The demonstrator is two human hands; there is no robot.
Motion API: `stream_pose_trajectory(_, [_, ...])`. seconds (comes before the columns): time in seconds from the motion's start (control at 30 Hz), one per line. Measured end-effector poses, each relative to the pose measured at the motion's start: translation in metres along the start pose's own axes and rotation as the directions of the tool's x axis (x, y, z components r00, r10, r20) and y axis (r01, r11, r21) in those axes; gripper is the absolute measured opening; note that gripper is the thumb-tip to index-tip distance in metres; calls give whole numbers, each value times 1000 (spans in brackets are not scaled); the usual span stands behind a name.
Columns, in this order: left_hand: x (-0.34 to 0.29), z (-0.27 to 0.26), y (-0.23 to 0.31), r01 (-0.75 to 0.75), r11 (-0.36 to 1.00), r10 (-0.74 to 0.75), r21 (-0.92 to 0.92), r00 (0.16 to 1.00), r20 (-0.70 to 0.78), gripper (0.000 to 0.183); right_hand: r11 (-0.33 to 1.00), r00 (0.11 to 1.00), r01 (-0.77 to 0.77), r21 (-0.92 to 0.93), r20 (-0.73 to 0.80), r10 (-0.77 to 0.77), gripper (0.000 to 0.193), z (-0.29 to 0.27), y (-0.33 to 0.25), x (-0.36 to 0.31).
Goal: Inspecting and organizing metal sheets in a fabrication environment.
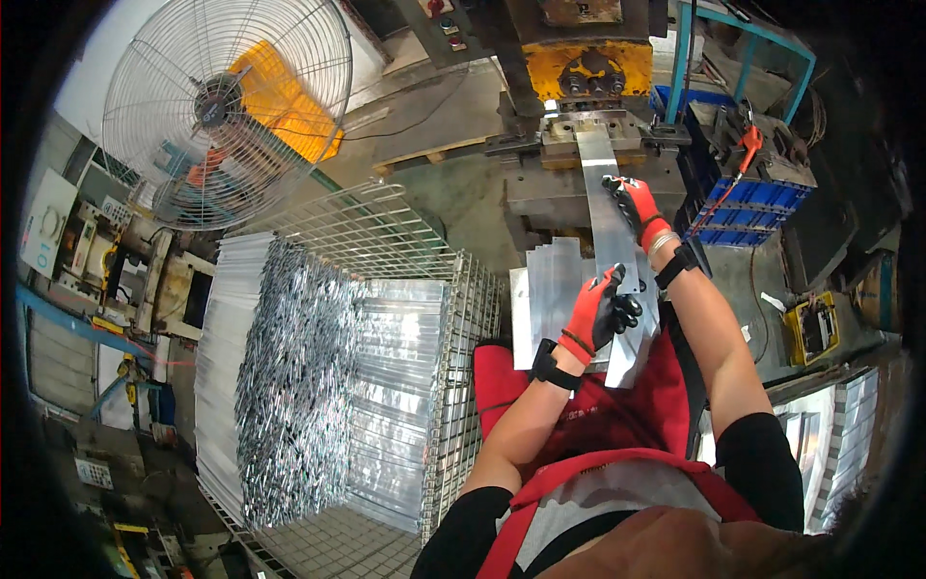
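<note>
A long, flat metal strip (603,207) runs away from me, its far end lying on the die of a press (590,130). My right hand (639,207), in a red and black glove, is closed on the strip's right edge about midway. At the near end, my left hand (600,317), gloved alike, is closed with curled fingers around the strip's end; the exact grip is partly hidden. Below my hands, more flat metal strips (555,280) lie stacked in front of my red apron (617,425), some fanned out at angles.
At the left, a wire mesh cage (461,357) holds densely stacked metal strips (299,376). A large caged fan (222,106) stands beyond it. Blue crates (748,198) with tools sit right of the press, and a yellow bin (812,328) stands farther right.
</note>
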State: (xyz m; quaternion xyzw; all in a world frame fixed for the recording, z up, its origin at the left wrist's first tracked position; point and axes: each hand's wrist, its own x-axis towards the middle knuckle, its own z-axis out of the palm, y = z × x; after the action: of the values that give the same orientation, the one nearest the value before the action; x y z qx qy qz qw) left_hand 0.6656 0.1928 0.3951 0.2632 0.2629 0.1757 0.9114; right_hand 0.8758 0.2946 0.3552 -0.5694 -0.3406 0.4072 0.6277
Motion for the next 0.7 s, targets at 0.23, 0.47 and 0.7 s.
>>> stream_pose_trajectory(0.23, [-6,10,6,-33,999,33,11,999,30,25,995,997,52,89,48,-57,26,-4,5,4])
stream_pose_trajectory(0.47, [-2,6,2,-39,999,39,-17,999,17,27,999,999,44,-2,20,-44,25,-1,-6,-5])
stream_pose_trajectory(0.7, [1,5,-2,11,1000,-11,11,999,-30,34,992,994,-87,-87,-80,81,22,-6,-6,-4])
